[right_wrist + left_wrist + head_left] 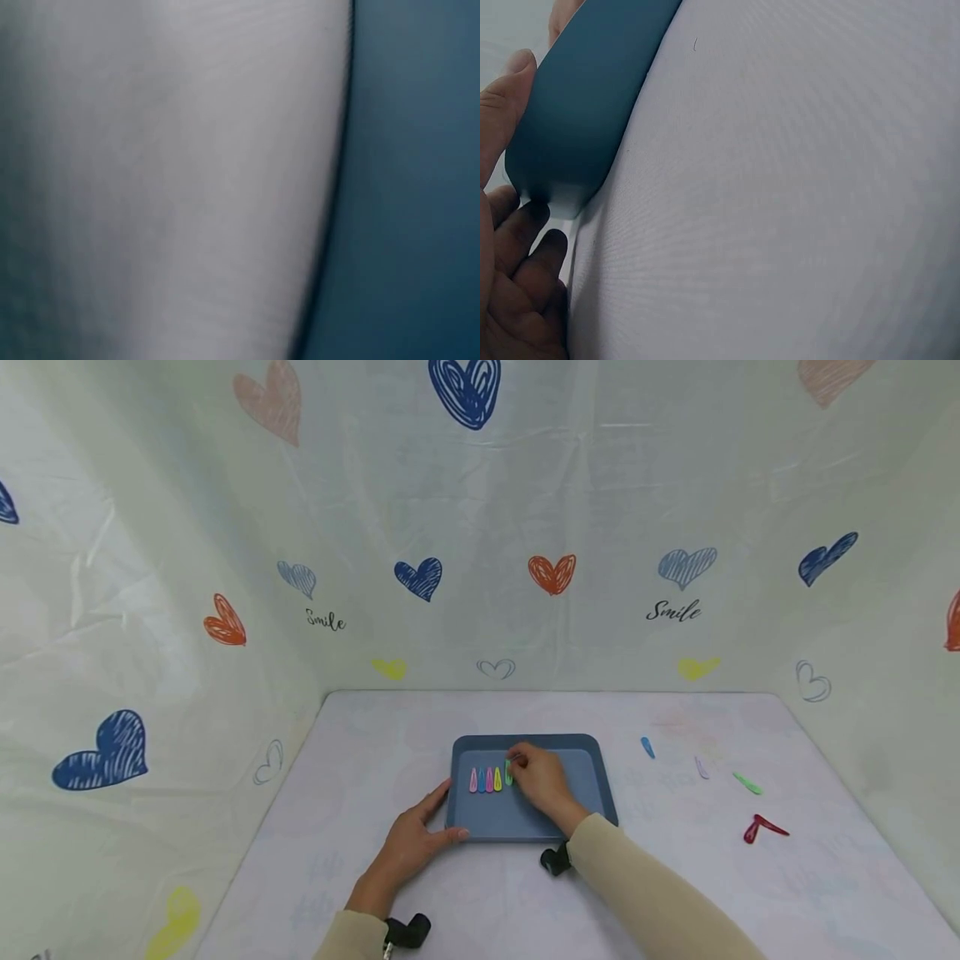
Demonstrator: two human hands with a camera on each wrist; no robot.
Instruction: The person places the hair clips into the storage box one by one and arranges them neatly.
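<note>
A blue-grey tray (525,828) lies on the table in the head view. My left hand (411,843) holds it by its near left corner, thumb at the front rim and fingers along the left side; the left wrist view shows the thumb (514,82) and fingertips against the tray wall (585,112). Inside the tray, pink, blue, magenta and yellow hair clips (489,780) stand in a row side by side. At the row's right end my right hand (542,778) pinches a green hair clip (508,772), its upper part hidden by the fingers.
Right of the tray, on the white table (675,885), lie a blue hair clip (647,747), a lilac one (701,767), a green one (747,783) and dark red clips (752,829). A heart-printed curtain (487,618) hangs behind and beside the table.
</note>
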